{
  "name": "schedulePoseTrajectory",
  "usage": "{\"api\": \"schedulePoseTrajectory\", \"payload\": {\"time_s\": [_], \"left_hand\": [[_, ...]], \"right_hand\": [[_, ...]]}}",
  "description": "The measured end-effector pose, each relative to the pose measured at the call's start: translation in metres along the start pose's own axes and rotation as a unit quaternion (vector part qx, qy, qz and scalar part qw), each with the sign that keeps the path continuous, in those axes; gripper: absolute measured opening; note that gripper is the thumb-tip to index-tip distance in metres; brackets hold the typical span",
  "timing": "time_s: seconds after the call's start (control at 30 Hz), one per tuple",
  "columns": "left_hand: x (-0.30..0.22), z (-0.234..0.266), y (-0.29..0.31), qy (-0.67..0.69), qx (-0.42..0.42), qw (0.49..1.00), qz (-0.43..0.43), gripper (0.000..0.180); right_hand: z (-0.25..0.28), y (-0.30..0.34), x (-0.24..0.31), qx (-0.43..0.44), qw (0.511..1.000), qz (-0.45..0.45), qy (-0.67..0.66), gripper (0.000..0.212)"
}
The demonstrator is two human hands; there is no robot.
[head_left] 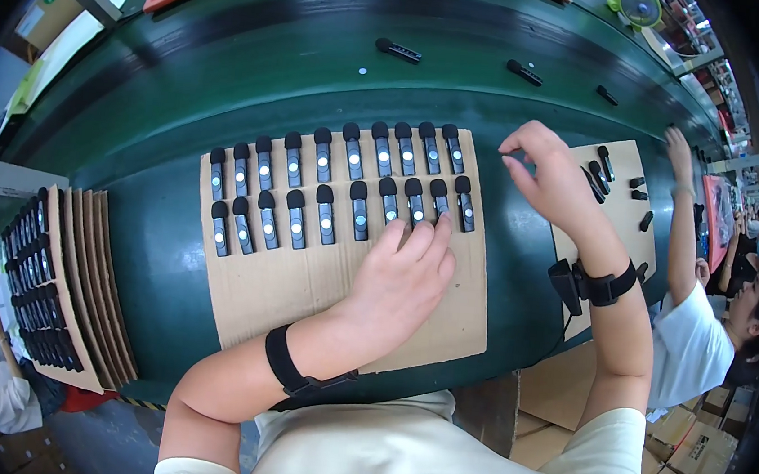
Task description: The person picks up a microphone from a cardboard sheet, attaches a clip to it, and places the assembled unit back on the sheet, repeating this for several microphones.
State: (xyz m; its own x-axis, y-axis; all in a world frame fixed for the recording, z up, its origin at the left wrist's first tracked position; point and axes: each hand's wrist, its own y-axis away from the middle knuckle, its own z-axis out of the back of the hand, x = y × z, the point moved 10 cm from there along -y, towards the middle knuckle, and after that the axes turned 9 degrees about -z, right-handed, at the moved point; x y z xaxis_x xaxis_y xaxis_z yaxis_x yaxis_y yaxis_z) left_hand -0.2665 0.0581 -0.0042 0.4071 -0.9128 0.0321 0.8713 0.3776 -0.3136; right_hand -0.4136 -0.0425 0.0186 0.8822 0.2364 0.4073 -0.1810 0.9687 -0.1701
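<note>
Where a green workroom table [157, 308] crosses mid-frame, cardboard [275, 300] holds twenty microphones [324, 219], fingers narrow on right hand [539, 168], unclear on left hand [403, 275].

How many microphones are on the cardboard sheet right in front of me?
20: ten upper-row microphones, ten lower-row microphones. Any beneath the left hand would be hidden.

Black microphones [324, 215] in two rows
</note>
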Motion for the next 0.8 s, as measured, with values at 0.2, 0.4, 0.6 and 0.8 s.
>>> {"api": "schedulePoseTrajectory", "payload": {"time_s": [0.2, 0.4, 0.6, 0.8], "left_hand": [[0.048, 0.034, -0.004, 0.168, 0.000, 0.985, 0.027, 0.033], [0.185, 0.048, -0.034, 0.151, -0.005, 0.979, 0.138, 0.022], [0.284, -0.001, -0.057, 0.081, 0.072, 0.970, 0.217, 0.023], [0.309, -0.046, -0.072, 0.054, 0.062, 0.979, 0.185, 0.024]], "right_hand": [[0.006, -0.037, -0.060, -0.017, 0.996, -0.072, 0.045, 0.020], [0.000, -0.093, -0.124, -0.073, 0.975, -0.137, 0.157, 0.030], [-0.018, -0.119, -0.156, -0.067, 0.965, -0.199, 0.158, 0.031], [-0.019, -0.118, -0.137, 0.024, 0.974, -0.224, -0.002, 0.029]]}}
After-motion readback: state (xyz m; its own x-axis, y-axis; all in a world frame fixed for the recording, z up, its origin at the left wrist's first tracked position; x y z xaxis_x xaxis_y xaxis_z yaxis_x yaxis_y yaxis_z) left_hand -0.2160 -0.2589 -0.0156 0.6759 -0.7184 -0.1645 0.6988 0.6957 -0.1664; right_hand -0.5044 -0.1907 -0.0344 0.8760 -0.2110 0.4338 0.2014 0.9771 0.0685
